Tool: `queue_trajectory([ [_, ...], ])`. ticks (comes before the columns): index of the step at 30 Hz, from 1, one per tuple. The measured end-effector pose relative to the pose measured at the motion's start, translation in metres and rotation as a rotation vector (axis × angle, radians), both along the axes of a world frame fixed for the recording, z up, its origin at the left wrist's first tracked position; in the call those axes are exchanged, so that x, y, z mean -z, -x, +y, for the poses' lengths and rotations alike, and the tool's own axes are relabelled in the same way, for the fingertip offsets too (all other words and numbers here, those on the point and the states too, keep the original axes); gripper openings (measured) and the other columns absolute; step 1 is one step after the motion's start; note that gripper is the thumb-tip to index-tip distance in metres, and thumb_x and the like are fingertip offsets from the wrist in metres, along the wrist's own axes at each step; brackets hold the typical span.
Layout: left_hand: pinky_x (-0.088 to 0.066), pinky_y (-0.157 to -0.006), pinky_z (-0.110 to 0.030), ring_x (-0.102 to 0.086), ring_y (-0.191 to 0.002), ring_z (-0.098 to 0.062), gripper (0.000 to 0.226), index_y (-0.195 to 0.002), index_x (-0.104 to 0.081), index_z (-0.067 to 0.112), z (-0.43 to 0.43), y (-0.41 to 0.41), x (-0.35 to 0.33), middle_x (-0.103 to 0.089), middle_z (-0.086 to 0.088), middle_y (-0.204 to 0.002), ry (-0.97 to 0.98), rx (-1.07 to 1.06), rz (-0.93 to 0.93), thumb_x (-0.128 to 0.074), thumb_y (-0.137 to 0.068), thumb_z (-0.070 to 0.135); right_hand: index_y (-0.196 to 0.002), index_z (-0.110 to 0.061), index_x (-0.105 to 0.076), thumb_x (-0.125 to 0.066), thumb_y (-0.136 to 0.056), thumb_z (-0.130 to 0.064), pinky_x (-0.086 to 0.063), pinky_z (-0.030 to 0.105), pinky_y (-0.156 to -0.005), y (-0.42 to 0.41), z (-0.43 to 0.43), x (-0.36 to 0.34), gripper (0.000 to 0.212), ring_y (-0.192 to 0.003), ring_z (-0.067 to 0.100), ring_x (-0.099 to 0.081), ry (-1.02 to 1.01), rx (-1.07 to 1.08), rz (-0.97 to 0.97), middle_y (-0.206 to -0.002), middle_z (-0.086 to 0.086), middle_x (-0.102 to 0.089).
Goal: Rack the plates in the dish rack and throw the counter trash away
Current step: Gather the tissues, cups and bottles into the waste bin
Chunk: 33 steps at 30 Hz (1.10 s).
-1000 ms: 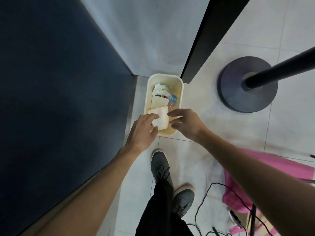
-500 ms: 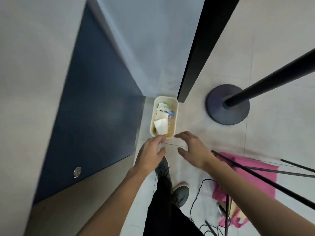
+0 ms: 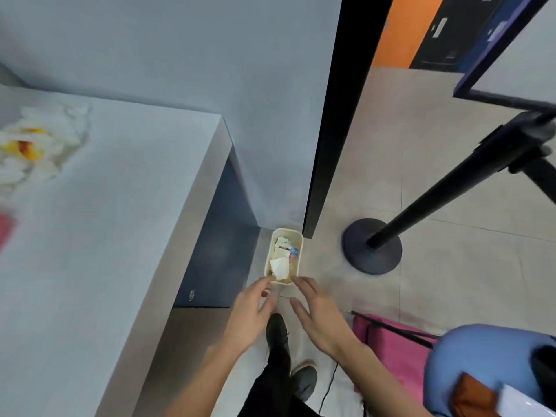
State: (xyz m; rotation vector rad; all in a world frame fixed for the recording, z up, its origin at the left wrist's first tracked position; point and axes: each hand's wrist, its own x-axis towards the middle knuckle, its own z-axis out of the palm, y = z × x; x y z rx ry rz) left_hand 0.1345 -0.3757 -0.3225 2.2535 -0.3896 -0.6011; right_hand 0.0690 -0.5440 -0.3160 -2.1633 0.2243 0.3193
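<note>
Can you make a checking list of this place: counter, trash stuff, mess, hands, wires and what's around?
Surface: grey counter, blurred.
Job's things: crumpled white-and-yellow trash on the counter's far left; cream bin on the floor holds white paper and a bottle; plates and rack not seen.
Clutter: red thing at the counter's left edge, too blurred to name.
Hands: left hand and right hand open, empty, near the bin.
Cables: black cable on the floor by the grey shoe.
Surroundings: black post base, pink bag, blue chair.

No legible text: the label on the bottle (image 3: 294, 255) in the bin (image 3: 267, 262) and the signs on the door (image 3: 451, 43) are too blurred.
</note>
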Motion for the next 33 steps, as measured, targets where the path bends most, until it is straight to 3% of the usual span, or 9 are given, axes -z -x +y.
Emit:
queue_trajectory([
  [2, -0.051, -0.094, -0.030, -0.062, -0.101, -0.005, 0.034, -0.133, -0.057, 0.018, 0.006, 0.004, -0.023, -0.064, 0.010, -0.112, -0.003, -0.007, -0.008, -0.055, -0.100, 0.025, -0.146, -0.015, -0.039, -0.045, -0.100, -0.031, -0.035, 0.028, -0.109, 0.009, 0.006, -0.020, 0.049, -0.129, 0.019, -0.046, 0.004, 0.003, -0.030, -0.143, 0.002, -0.046],
  [6, -0.053, -0.093, -0.036, -0.063, -0.101, -0.005, 0.034, -0.134, -0.055, 0.024, 0.017, 0.013, -0.059, -0.064, 0.014, -0.111, 0.000, -0.012, -0.030, -0.056, -0.100, 0.029, -0.145, -0.013, -0.041, -0.047, -0.101, -0.030, -0.033, 0.025, -0.107, 0.021, 0.018, -0.054, 0.047, -0.129, 0.020, -0.047, 0.003, -0.030, -0.055, -0.142, 0.005, -0.048],
  [14, -0.055, -0.088, -0.031, -0.062, -0.097, 0.001, 0.034, -0.134, -0.055, 0.026, 0.053, 0.032, -0.101, -0.065, 0.015, -0.110, 0.059, -0.183, -0.109, -0.055, -0.100, 0.024, -0.145, -0.020, -0.042, -0.044, -0.101, -0.037, -0.035, 0.037, -0.111, 0.001, 0.036, -0.098, 0.047, -0.131, 0.015, -0.043, 0.010, -0.162, -0.136, -0.143, -0.003, -0.047],
  [18, -0.053, -0.088, -0.026, -0.063, -0.094, 0.000, 0.032, -0.130, -0.057, 0.032, 0.079, 0.020, -0.122, -0.065, 0.018, -0.106, 0.088, -0.301, -0.152, -0.055, -0.099, 0.023, -0.145, -0.020, -0.042, -0.043, -0.101, -0.038, -0.031, 0.028, -0.112, -0.035, 0.050, -0.121, 0.048, -0.134, 0.012, -0.040, 0.058, -0.265, -0.190, -0.146, -0.004, -0.045],
  [24, -0.054, -0.074, -0.019, -0.066, -0.086, -0.006, 0.024, -0.118, -0.063, 0.029, 0.121, -0.016, -0.147, -0.068, 0.014, -0.099, 0.106, -0.475, -0.220, -0.054, -0.099, 0.020, -0.146, -0.019, -0.040, -0.041, -0.102, -0.037, -0.030, 0.021, -0.109, -0.096, 0.082, -0.146, 0.047, -0.133, 0.013, -0.042, 0.115, -0.425, -0.256, -0.146, -0.003, -0.044],
  [26, -0.053, -0.078, -0.020, -0.066, -0.087, -0.008, 0.023, -0.118, -0.063, 0.030, 0.134, -0.030, -0.151, -0.069, 0.012, -0.101, 0.080, -0.512, -0.237, -0.055, -0.098, 0.021, -0.146, -0.017, -0.041, -0.041, -0.103, -0.035, -0.024, 0.016, -0.106, -0.117, 0.093, -0.153, 0.046, -0.134, 0.014, -0.040, 0.144, -0.467, -0.281, -0.148, -0.001, -0.043],
  [33, -0.056, -0.079, -0.030, -0.068, -0.077, -0.006, 0.021, -0.114, -0.068, 0.027, 0.175, -0.095, -0.165, -0.070, 0.012, -0.108, -0.023, -0.603, -0.300, -0.058, -0.096, 0.022, -0.148, -0.016, -0.037, -0.041, -0.103, -0.036, -0.028, 0.026, -0.111, -0.193, 0.127, -0.162, 0.049, -0.134, 0.019, -0.040, 0.177, -0.574, -0.214, -0.149, 0.002, -0.040],
])
